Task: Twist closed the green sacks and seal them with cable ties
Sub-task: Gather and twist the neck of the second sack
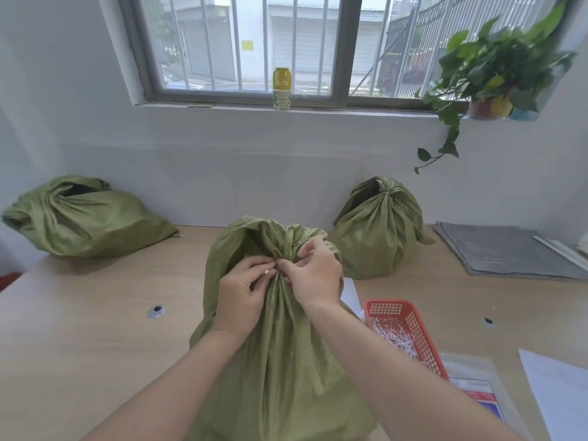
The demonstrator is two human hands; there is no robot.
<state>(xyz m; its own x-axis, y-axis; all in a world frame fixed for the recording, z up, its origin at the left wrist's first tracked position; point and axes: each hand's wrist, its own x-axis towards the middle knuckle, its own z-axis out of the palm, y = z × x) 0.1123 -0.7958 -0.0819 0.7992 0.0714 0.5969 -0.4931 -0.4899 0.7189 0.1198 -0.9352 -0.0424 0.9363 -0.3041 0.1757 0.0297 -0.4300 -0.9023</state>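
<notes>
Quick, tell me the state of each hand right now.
Left hand: curled, pinching a white cable tie at the neck of the middle sack.
Right hand: curled, pinching the gathered neck of the same sack.

The wooden worktop (pixel 95 329) holds a left sack (pixel 86 218), middle sack (pixel 286 361), right sack (pixel 378 237), red basket (pixel 426 342) and grey sheets (pixel 509 253).

left hand (pixel 237 297) bare | right hand (pixel 313 275) bare | both forearms (pixel 178 370) bare up to frame edge
</notes>
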